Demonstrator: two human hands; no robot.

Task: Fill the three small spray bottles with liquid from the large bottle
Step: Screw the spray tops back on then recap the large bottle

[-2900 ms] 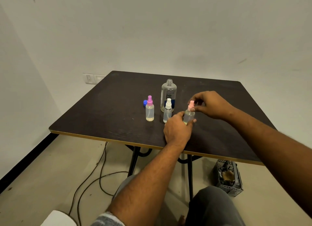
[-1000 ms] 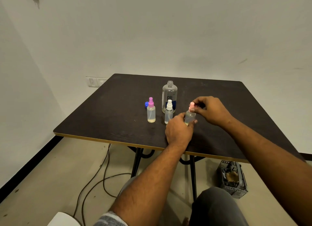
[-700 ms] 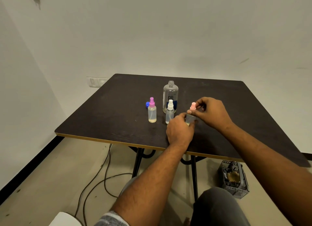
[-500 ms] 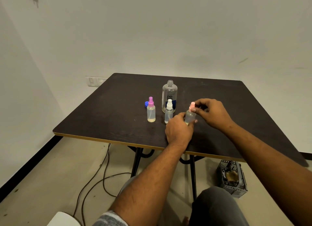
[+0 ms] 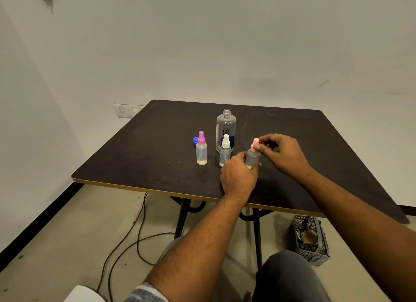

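Hardly anything has moved: the left hand point(image 5: 238, 175) still wraps round the small bottle point(image 5: 252, 158), and just above it the right hand point(image 5: 283, 154) pinches the pink cap point(image 5: 255, 144).

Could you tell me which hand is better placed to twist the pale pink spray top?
Right. The right hand pinches the pale pink spray top, while the left hand grips that small bottle lower down, steadying it.
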